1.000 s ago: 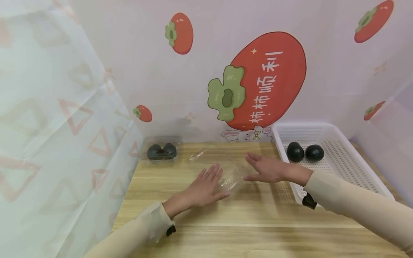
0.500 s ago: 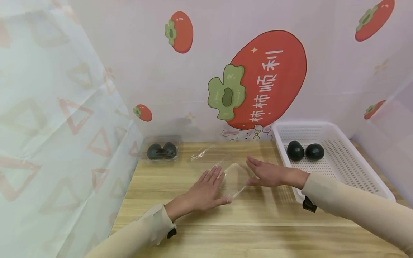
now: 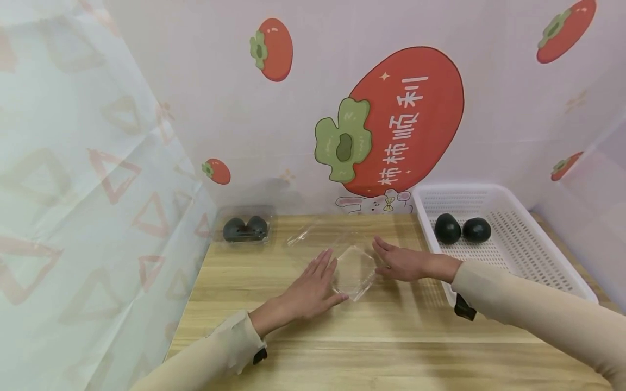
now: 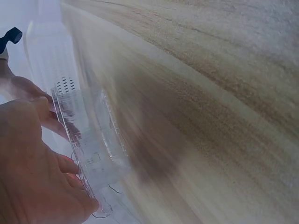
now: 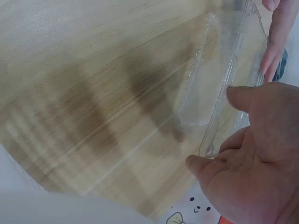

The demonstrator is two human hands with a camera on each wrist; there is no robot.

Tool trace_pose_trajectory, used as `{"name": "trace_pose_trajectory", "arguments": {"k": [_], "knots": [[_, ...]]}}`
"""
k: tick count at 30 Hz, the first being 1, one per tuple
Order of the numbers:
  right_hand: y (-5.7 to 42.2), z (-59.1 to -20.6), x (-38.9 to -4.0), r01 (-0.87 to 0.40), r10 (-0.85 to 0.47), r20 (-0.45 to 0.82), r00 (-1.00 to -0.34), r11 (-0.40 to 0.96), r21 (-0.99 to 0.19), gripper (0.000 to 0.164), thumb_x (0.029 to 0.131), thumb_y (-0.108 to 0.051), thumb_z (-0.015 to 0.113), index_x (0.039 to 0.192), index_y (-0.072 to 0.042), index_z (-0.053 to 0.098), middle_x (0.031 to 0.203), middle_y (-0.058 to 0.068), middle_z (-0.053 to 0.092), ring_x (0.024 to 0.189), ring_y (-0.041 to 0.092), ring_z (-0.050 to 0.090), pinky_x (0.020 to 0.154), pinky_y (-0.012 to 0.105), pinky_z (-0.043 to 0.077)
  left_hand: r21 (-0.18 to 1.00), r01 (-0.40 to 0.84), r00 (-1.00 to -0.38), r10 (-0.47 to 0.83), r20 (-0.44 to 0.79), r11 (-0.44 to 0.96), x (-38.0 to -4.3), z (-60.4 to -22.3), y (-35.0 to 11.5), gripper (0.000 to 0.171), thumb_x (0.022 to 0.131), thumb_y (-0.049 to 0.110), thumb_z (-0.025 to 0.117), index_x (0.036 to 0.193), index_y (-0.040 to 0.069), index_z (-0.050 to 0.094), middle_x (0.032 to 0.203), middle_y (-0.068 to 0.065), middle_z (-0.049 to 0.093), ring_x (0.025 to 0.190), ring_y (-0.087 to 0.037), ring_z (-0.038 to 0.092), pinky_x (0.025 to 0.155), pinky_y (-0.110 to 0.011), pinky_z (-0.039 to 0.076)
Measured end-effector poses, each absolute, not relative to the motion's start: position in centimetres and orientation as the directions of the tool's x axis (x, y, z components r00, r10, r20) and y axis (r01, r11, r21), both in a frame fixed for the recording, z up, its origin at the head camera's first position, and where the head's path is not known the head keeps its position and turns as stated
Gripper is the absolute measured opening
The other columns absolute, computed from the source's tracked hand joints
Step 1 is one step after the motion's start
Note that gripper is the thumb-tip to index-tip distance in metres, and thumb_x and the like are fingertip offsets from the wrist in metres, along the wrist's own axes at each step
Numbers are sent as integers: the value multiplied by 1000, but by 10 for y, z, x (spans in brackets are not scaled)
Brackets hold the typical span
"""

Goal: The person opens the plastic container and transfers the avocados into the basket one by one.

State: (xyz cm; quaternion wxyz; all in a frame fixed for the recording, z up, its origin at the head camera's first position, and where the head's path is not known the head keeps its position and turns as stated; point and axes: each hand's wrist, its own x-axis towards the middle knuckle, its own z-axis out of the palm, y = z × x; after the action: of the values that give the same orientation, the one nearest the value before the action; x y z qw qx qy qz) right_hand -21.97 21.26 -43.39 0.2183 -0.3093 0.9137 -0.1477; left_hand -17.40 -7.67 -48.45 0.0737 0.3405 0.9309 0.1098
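A clear plastic clamshell box [image 3: 355,271] stands unfolded on the wooden table between the two hands, one half nearer and the other behind it. My left hand [image 3: 309,288] lies along its left side with straight fingers, the thumb by the near corner. On the opposite side, my right hand [image 3: 403,262] has its fingertips at the box's edge, thumb and fingers spread apart. Seen from the right wrist, the thumb [image 5: 240,98] touches the clear rim [image 5: 224,88]. In the left wrist view the fingers [image 4: 77,198] run beside the box wall [image 4: 96,140].
A white perforated basket [image 3: 543,247] stands at the right with two dark green avocados [image 3: 447,229] in it. At the back left is another clear box [image 3: 244,213] holding two dark avocados [image 3: 256,227]. A persimmon-printed wall [image 3: 303,119] closes the back.
The near half of the box has shifted toward me and now shows its squarish outline between the hands. My right hand has moved slightly down; the left stays nearly in place.
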Motion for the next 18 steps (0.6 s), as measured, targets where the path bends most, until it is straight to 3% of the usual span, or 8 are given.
{"name": "trace_pose_trajectory", "arguments": {"k": [5,14,18], "knots": [[213,-435,-225,-562,-673,-231,-703,724,-399,65,107,-7,55,153,27,24,159,51,18,139,59,45,113,63,41,237,633,-751,659,-44,737,-175,-483,-78,87,110,53,51,165,-8,22,174,-27,13,163,-38,12,130,-48,18],[213,-435,-239,-594,-682,-209,-701,720,-359,60,103,4,54,152,25,29,159,47,27,120,51,65,110,59,46,175,682,-716,697,-34,710,-167,-480,-76,84,108,53,54,162,-8,30,171,-31,18,160,-42,19,128,-49,24],[212,-434,-241,-581,-677,-229,-700,725,-370,62,101,6,54,155,22,27,161,44,26,133,55,55,114,61,42,136,693,-709,703,-51,708,-162,-477,-75,83,109,54,52,162,-7,31,171,-29,19,160,-41,21,128,-47,25]]}}
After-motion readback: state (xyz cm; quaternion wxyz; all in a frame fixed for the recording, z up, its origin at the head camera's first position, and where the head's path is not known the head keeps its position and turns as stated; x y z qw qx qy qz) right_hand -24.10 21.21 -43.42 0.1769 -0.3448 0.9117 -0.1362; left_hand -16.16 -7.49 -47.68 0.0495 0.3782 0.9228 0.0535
